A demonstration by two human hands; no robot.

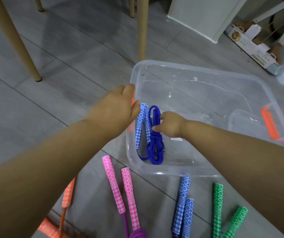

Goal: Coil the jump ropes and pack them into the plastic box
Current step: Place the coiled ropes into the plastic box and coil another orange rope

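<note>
Clasping plastic box (223,73) rim, left grip (119,105); right grip (171,124) pinching coiled blue rope (155,149) inside.

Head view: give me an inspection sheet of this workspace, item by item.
Surface: grey plank floor.
Job's things: clear box holds the coiled blue rope; pink rope, orange rope, second blue rope and green rope lie on the floor beside it.
Clutter: nothing seen.
Hands: left hand at the box's left rim, grip unclear; right hand pinches the coiled blue rope.
Cables: nothing seen.
Surroundings: wooden legs, white cabinet, carton.
</note>
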